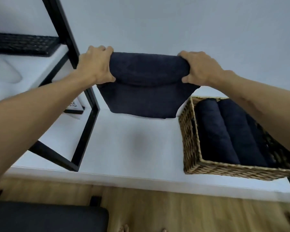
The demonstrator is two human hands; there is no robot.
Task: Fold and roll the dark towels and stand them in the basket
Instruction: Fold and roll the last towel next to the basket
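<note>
A dark navy towel (146, 84) is held up above the white table (124, 148), partly rolled at its top, with a loose flap hanging down. My left hand (95, 64) grips the roll's left end, fingers curled over it. My right hand (199, 67) grips the right end the same way. At the right stands a woven wicker basket (189, 134) holding three rolled dark towels (213, 131) side by side, the rightmost partly hidden by my right forearm.
A black metal shelf frame (84, 124) stands at the left with a black keyboard (22, 44) and a white object on its shelf. A white wall lies behind. Wooden floor and a black seat (47, 216) lie below the table's front edge.
</note>
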